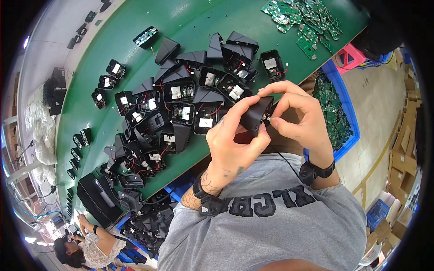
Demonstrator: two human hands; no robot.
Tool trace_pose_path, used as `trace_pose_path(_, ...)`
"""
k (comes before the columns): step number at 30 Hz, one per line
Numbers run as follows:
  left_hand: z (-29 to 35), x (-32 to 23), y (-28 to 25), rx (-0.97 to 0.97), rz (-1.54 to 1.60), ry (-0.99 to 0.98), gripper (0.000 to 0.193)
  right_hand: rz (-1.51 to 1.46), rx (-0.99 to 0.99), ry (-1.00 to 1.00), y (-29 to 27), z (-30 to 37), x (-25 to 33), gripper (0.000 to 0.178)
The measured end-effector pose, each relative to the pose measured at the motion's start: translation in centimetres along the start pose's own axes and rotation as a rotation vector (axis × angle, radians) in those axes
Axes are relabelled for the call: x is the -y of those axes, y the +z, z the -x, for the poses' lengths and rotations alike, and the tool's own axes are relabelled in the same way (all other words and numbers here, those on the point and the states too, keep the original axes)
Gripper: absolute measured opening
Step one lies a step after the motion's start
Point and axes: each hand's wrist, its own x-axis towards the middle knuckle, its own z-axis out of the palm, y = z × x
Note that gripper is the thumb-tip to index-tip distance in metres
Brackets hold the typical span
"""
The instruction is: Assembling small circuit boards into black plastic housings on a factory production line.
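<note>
My left hand (pixel 233 147) is closed round a wedge-shaped black plastic housing (pixel 254 116), held up in front of my chest at the table's edge. At the housing's right side, the thumb and forefinger of my right hand (pixel 300 117) pinch what looks like a small white connector (pixel 267 118). The other right fingers reach over the top of the housing. Its inside is mostly hidden from this view. Just left of my hands, open black housings (pixel 183 113) lie in a loose pile, with white blocks, green boards and red wires inside.
Green circuit boards (pixel 307 22) are heaped on the green table (pixel 190 22) at the far right. A blue bin (pixel 350 142) of boards stands right of me, near a pink stool (pixel 350 58). Black parts (pixel 151 226) fill a bin lower left. Another person (pixel 97 246) works beyond it.
</note>
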Motion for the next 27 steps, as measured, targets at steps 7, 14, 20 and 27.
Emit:
trace_pose_path(7, 0.21, 0.04, 0.04, 0.023, -0.034, -0.013, 0.050, 0.049, -0.006, 0.032, 0.12, -0.02, 0.31, 0.009)
trace_pose_path(14, 0.11, -0.11, 0.25, 0.012, -0.083, 0.033, 0.049, 0.116, -0.048, -0.008, 0.57, -0.01, 0.57, 0.012)
trace_pose_path(20, 0.45, -0.71, 0.38, 0.036, -0.110, 0.000, 0.045, 0.145, -0.070, -0.037, 0.66, 0.16, 0.33, 0.016)
trace_pose_path(27, 0.68, -0.78, 0.59, 0.056, -0.014, -0.117, 0.042, 0.079, -0.050, -0.016, 0.31, 0.45, -0.29, 0.012)
